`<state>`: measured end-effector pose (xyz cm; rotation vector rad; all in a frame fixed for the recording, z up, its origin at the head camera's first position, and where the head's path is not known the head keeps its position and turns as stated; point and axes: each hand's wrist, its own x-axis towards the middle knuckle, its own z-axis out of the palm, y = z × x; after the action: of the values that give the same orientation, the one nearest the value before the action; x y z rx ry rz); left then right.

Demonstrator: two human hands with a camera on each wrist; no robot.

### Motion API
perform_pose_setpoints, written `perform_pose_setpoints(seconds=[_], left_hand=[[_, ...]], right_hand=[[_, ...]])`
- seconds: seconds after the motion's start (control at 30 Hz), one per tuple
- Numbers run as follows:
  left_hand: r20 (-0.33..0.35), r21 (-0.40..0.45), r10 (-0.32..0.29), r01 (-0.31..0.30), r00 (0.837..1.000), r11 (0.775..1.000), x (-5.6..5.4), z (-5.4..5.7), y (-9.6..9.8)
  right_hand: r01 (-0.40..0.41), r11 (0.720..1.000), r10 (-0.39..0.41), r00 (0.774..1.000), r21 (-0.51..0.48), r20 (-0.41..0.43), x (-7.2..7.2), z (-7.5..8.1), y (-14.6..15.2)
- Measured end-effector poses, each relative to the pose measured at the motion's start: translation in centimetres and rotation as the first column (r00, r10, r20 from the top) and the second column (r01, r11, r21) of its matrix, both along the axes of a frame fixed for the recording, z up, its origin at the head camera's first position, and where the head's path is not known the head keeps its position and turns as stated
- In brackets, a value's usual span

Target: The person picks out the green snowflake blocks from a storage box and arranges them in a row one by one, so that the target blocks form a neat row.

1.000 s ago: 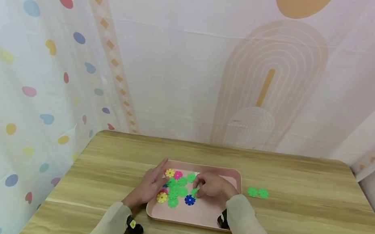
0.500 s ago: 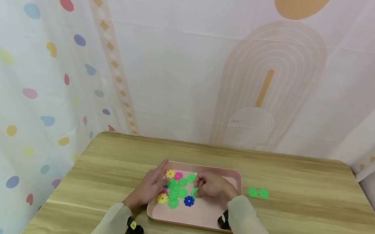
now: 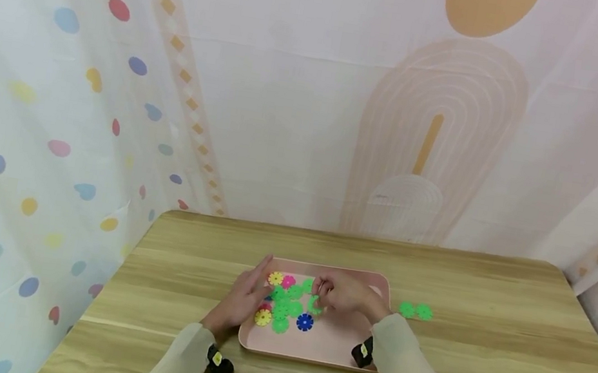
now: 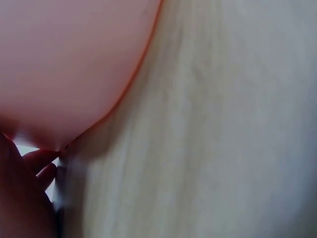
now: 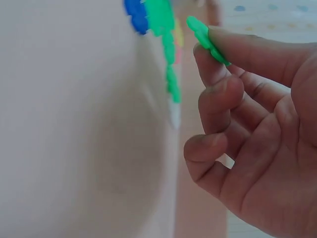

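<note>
In the head view a shallow pink tray (image 3: 319, 353) holds several flower-shaped plastic discs, mostly green, heaped in its left half. My right hand (image 3: 345, 293) is over the middle of the tray. The right wrist view shows its thumb and forefinger pinching a green flower-shaped disc (image 5: 208, 42) by its edges, with the other fingers curled below. A blue disc (image 3: 305, 322) and a green disc (image 3: 279, 325) lie in front. Along the tray's left side rests my left hand (image 3: 241, 298), fingers mostly straight and touching the rim, beside yellow discs (image 3: 263, 318). Its palm side is hidden.
To the right of the tray, two green discs (image 3: 415, 310) lie side by side on the wooden table (image 3: 496, 348). A pink disc (image 3: 288, 282) sits near the tray's back wall. Behind the table hangs a patterned curtain (image 3: 287, 113).
My right hand has risen slightly from the tray. The whole head view has shifted a little. My left hand stays at the tray's left side.
</note>
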<state>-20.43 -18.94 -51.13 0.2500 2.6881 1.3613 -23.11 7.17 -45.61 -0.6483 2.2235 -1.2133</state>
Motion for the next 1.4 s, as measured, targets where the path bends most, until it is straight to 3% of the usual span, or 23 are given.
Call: perform_pose_setpoints(seconds=[0.23, 0.47, 0.57, 0.97, 1.17, 1.4], left_hand=[[0.025, -0.001, 0.010, -0.010, 1.000, 1.000, 0.1, 0.0, 0.0], [0.012, 0.015, -0.004, 0.004, 1.000, 1.000, 0.1, 0.2, 0.0], [0.011, 0.015, -0.005, 0.004, 1.000, 1.000, 0.0, 0.2, -0.1], [0.013, -0.002, 0.023, -0.023, 1.000, 1.000, -0.2, -0.2, -0.5], [0.002, -0.009, 0.017, -0.017, 1.000, 1.000, -0.1, -0.2, -0.4], [0.003, -0.008, 0.007, -0.007, 1.000, 1.000, -0.2, 0.1, -0.4]], right_hand=[[-0.001, 0.999, -0.002, 0.998, -0.053, -0.062, 0.5, 1.3, 1.6], [0.067, 0.997, -0.071, 0.991, -0.044, -0.110, 1.2, 2.8, 3.7], [0.083, 0.993, -0.092, 0.990, -0.085, -0.110, 1.3, 3.1, 4.8], [0.209, 0.971, -0.227, 0.959, -0.118, -0.169, 1.4, 3.0, 9.9], [0.275, 0.953, -0.291, 0.949, -0.127, -0.125, 1.6, 2.8, 13.7], [0.405, 0.906, -0.416, 0.906, -0.125, -0.081, 2.3, 1.8, 17.9]])
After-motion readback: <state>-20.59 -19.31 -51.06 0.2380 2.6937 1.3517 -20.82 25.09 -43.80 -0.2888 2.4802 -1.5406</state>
